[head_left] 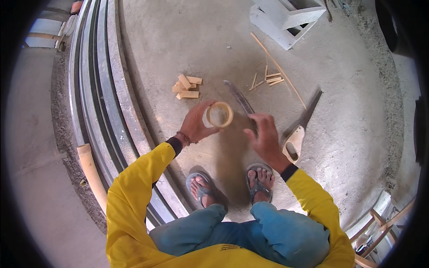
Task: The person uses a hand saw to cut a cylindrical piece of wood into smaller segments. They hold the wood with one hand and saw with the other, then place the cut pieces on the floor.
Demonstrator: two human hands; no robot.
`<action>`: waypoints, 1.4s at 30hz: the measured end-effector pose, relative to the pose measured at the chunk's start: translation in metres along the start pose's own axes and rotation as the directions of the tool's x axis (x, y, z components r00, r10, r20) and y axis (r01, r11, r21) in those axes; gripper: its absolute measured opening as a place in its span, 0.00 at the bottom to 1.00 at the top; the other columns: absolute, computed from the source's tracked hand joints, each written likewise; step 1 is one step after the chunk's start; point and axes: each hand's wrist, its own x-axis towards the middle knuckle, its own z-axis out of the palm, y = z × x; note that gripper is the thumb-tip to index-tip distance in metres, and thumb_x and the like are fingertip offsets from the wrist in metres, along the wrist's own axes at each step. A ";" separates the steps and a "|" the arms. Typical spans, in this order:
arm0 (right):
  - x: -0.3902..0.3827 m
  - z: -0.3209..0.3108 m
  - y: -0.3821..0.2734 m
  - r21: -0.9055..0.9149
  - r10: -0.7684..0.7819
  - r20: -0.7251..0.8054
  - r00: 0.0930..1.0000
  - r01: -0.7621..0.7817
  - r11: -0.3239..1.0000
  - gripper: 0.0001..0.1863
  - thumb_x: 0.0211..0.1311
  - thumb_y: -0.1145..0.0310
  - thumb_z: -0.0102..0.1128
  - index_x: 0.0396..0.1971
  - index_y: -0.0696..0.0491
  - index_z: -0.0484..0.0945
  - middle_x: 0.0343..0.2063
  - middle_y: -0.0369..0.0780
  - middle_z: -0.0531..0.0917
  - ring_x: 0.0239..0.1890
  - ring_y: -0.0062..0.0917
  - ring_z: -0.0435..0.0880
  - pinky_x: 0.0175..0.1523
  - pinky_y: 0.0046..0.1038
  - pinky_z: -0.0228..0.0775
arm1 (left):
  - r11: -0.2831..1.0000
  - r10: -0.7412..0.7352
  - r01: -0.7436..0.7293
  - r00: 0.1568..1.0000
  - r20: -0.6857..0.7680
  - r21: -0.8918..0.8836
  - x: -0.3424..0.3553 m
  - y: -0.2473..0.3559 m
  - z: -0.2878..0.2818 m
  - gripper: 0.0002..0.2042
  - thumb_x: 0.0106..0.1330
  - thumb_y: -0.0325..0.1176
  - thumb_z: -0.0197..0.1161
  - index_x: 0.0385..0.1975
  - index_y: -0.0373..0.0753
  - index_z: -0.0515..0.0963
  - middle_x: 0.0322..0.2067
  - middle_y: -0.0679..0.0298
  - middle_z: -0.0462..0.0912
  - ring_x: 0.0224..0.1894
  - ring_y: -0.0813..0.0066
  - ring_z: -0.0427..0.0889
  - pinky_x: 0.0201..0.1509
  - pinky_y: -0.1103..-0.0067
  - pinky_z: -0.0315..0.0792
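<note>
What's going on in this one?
A person in a yellow top has both hands out over a bare floor. The left hand holds a pale ring up by its side. The right hand is at the near end of a dark blade; whether it grips it is hard to tell. Beyond the left hand lies a pile of small pale blocks, and a handsaw lies to the right.

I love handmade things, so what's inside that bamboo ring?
Inside the bamboo ring shows a greyish surface, probably concrete floor seen through it. The left fingers cover part of its outer wall.
</note>
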 end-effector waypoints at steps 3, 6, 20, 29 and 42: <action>-0.060 -0.004 0.018 -0.099 0.276 0.138 0.951 -0.264 0.959 0.31 0.57 0.72 0.72 0.61 0.57 0.71 0.52 0.48 0.75 0.58 0.49 0.74 0.65 0.47 0.67 | 0.996 -0.028 0.014 0.989 -0.147 -0.092 0.007 -0.018 -0.002 0.43 0.49 0.45 0.84 0.64 0.41 0.70 0.59 0.55 0.79 0.62 0.54 0.79 0.68 0.64 0.72; -0.105 -0.009 0.024 -0.258 0.328 0.205 0.922 -0.272 0.927 0.33 0.56 0.70 0.73 0.62 0.56 0.71 0.54 0.50 0.73 0.59 0.50 0.72 0.64 0.48 0.67 | 0.962 -0.097 0.026 0.963 -0.250 -0.272 0.015 -0.027 0.011 0.42 0.48 0.42 0.84 0.64 0.40 0.69 0.58 0.57 0.79 0.61 0.58 0.80 0.67 0.66 0.73; -0.132 -0.019 0.041 -0.344 0.346 0.284 0.894 -0.242 0.907 0.27 0.55 0.66 0.71 0.53 0.57 0.73 0.44 0.51 0.79 0.50 0.49 0.80 0.56 0.47 0.73 | 0.992 -0.112 0.089 0.950 -0.290 -0.093 0.000 -0.033 0.039 0.41 0.48 0.40 0.84 0.63 0.41 0.71 0.57 0.55 0.79 0.60 0.54 0.79 0.65 0.63 0.73; -0.119 -0.039 0.035 0.020 0.494 0.199 0.847 -0.507 0.862 0.14 0.68 0.68 0.65 0.47 0.59 0.76 0.30 0.49 0.85 0.33 0.42 0.88 0.39 0.38 0.77 | 1.000 -0.020 0.027 0.900 -0.436 0.009 -0.008 -0.051 0.054 0.39 0.46 0.39 0.84 0.61 0.43 0.73 0.55 0.57 0.80 0.57 0.50 0.78 0.62 0.61 0.71; -0.165 -0.061 0.032 -0.029 0.428 0.281 0.859 -0.438 0.898 0.07 0.71 0.68 0.62 0.41 0.56 0.77 0.12 0.40 0.76 0.15 0.25 0.78 0.24 0.31 0.67 | 0.980 -0.085 0.158 0.876 -0.476 0.117 -0.034 -0.054 0.067 0.44 0.53 0.33 0.78 0.73 0.42 0.65 0.67 0.55 0.74 0.72 0.53 0.69 0.80 0.54 0.56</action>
